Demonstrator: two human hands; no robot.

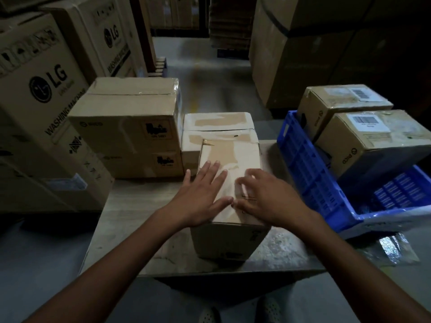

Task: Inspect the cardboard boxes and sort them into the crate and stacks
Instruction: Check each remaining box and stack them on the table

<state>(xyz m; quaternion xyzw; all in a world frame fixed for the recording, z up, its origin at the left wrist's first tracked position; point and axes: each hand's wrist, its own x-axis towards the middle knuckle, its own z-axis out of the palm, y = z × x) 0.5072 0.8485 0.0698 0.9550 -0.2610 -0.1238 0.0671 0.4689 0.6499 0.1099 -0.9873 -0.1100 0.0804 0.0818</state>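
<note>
A small taped cardboard box stands on the low table right in front of me. My left hand lies flat on its top with straight fingers. My right hand rests on the top's right side, fingers slightly bent and blurred. Behind it sits a second small box. To the left, two larger boxes form a stack. The blue crate on the right holds two labelled boxes.
Tall washing machine cartons line the left side. Big cartons rise at the right rear, with an aisle of floor between them. A shiny plastic sheet lies under the crate's near corner. My feet show below the table edge.
</note>
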